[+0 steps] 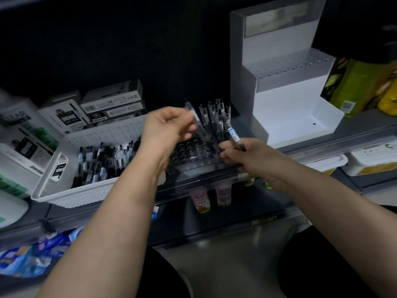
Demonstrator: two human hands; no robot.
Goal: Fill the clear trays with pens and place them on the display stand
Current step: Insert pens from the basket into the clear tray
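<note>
Two pens are held: left hand (168, 125) grips a blurred pen (193, 116), right hand (247, 158) pinches a labelled pen (233, 133); the clear tray (193, 156) lies between them.

Near holes of the clear tray (193, 165) open, upright pens (214, 119) crowding its far rows, white basket (71, 198) close left, display stand (290, 104) right, lower step bare

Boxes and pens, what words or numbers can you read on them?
"EAR": end of a word on the far-left box.
"NG35": low box behind the basket.
Labels on the pens, other boxes and bottles: too blurred to read.
</note>
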